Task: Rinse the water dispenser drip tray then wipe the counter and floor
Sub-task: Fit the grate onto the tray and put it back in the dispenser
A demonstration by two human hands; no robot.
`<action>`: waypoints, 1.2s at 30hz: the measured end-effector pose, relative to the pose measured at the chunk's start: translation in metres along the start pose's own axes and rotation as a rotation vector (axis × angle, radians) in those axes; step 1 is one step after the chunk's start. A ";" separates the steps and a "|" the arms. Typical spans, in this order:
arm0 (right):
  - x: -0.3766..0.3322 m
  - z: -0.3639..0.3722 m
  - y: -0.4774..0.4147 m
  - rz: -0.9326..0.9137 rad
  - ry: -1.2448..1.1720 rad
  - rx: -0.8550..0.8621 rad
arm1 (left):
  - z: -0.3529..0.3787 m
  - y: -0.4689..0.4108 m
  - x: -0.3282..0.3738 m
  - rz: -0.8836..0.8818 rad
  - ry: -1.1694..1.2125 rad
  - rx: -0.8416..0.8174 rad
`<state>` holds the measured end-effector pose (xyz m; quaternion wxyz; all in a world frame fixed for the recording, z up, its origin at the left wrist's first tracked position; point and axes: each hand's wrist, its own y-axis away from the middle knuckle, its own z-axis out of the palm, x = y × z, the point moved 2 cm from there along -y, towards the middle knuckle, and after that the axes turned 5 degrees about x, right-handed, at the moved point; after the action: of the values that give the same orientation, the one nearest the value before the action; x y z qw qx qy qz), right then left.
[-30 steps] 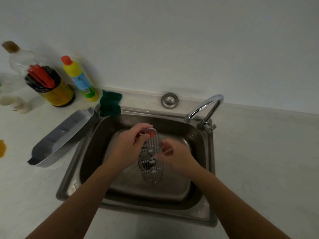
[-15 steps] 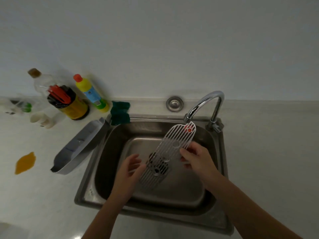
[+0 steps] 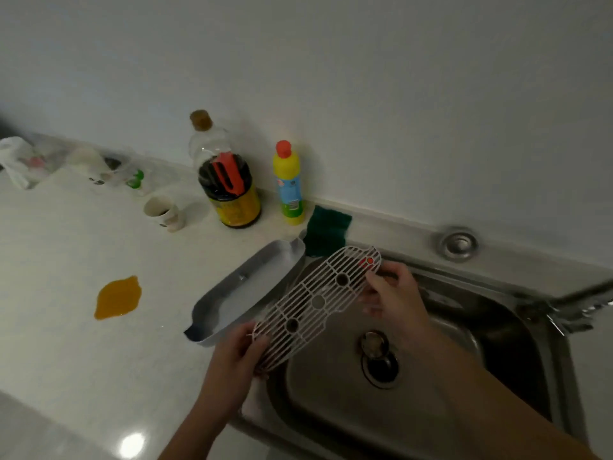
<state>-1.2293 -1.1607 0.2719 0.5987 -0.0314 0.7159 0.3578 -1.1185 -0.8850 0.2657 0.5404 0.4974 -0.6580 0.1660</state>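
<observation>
I hold a white slotted drip tray grille [image 3: 315,302] with a red dot at its far end, above the left rim of the steel sink [image 3: 447,410]. My left hand [image 3: 237,355] grips its near end. My right hand [image 3: 393,295] grips its far end. The grey drip tray basin [image 3: 245,290] lies on the white counter [image 3: 83,353] just left of the sink, partly under the grille. An orange spill [image 3: 117,297] sits on the counter further left.
A green sponge [image 3: 326,235], a yellow detergent bottle [image 3: 289,184], a dark jar [image 3: 232,190], a clear bottle [image 3: 204,141] and a paper cup [image 3: 164,212] line the wall. Plastic bags [image 3: 30,161] lie far left. The faucet [image 3: 570,308] is at the right.
The grille has moved left from the sink's middle to above the sink's left rim, beside the basin. My view has swung left, showing more of the counter.
</observation>
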 end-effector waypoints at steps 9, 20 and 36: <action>-0.030 0.126 -0.064 -0.181 0.446 -0.064 | -0.095 -0.068 -0.029 -0.027 0.053 0.097; -0.004 0.149 -0.090 -0.322 0.731 -0.058 | -0.104 -0.062 -0.045 0.075 -0.316 0.194; -0.003 0.148 -0.081 -0.474 0.956 -0.116 | -0.109 -0.058 -0.055 0.165 -0.514 0.262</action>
<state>-1.0666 -1.1406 0.2319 0.2675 -0.3844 0.8612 0.1975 -1.0143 -0.8024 0.2383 0.2720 0.5334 -0.7845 0.1614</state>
